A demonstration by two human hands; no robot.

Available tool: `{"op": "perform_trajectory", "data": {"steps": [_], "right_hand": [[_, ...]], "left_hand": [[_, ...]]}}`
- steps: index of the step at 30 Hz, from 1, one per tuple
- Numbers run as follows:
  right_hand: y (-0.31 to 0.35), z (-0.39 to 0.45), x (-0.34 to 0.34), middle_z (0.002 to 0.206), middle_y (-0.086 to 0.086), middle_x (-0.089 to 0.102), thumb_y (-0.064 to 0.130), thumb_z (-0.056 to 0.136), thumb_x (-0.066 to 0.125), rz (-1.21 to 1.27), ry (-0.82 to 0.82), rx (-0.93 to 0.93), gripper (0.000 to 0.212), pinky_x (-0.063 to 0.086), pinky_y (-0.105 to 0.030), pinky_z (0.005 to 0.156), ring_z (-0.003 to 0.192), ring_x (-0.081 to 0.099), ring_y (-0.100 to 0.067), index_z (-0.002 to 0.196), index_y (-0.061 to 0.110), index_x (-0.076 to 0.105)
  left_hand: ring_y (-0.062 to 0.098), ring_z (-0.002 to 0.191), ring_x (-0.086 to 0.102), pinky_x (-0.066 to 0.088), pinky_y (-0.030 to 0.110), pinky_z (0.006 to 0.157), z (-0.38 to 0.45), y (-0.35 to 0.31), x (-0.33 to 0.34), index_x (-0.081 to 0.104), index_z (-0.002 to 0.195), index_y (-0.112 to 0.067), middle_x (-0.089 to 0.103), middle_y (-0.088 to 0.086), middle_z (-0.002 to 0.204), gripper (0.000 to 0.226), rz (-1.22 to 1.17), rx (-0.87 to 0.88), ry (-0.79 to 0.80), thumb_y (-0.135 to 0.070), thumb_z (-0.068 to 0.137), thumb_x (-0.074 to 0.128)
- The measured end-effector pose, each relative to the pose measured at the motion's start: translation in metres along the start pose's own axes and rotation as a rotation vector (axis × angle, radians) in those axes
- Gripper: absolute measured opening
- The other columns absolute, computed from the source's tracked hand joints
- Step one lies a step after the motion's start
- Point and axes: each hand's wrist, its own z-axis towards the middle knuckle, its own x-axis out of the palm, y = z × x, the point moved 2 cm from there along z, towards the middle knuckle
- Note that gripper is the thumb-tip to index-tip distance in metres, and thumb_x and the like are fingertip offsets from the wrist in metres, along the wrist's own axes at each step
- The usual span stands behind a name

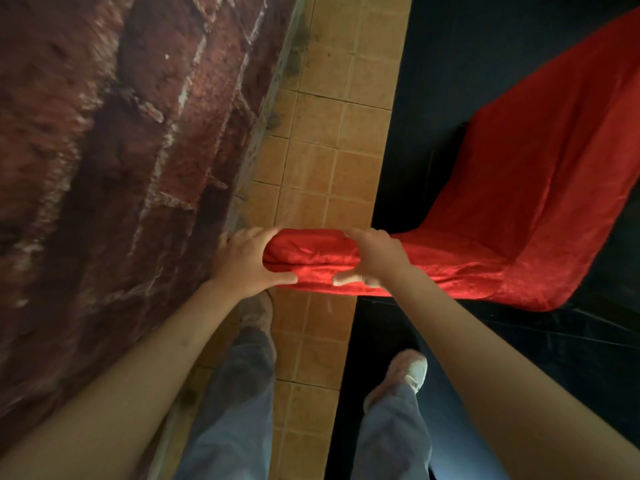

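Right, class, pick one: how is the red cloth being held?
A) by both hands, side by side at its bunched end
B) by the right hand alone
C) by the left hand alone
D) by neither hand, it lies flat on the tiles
A: the left hand and the right hand each grip the bunched end of the red cloth, thumbs underneath, while the rest trails off over a dark surface.
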Motion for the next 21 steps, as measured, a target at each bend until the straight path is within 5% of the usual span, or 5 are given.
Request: {"op": "perform_trajectory", "data": {"steps": [6,14,21], "right_hand": [[-0.011,0.013,0.013,0.139,-0.003,0.05,0.068,0.059,0.075,-0.172,-0.033,-0.01,0.107,0.033,-0.048,0.103,0.126,0.046,-0.028,0.149,0.035,0.027],[-0.012,0.02,0.012,0.113,0.001,0.064,0.069,0.06,0.075,-0.151,-0.119,-0.009,0.082,0.045,-0.039,0.087,0.109,0.057,-0.026,0.131,0.035,0.054],[-0.018,0.019,0.016,0.099,-0.004,0.059,0.079,0.066,0.06,-0.235,-0.165,-0.016,0.077,0.044,-0.034,0.073,0.096,0.056,-0.027,0.121,0.026,0.059]], "left_hand": [[0.024,0.112,0.058,0.043,0.039,0.093,0.019,0.006,0.003,0.045,0.138,-0.034,0.061,-0.002,0.125,0.103,0.113,0.059,0.049,-0.087,0.051,0.06],[0.024,0.105,0.062,0.048,0.037,0.086,0.023,0.008,0.002,0.054,0.129,-0.034,0.065,-0.002,0.117,0.097,0.119,0.1,0.036,-0.089,0.049,0.057],[0.025,0.102,0.061,0.048,0.037,0.082,0.024,0.007,0.002,0.059,0.121,-0.028,0.064,0.0,0.11,0.091,0.171,0.112,0.024,-0.09,0.055,0.051]]}}
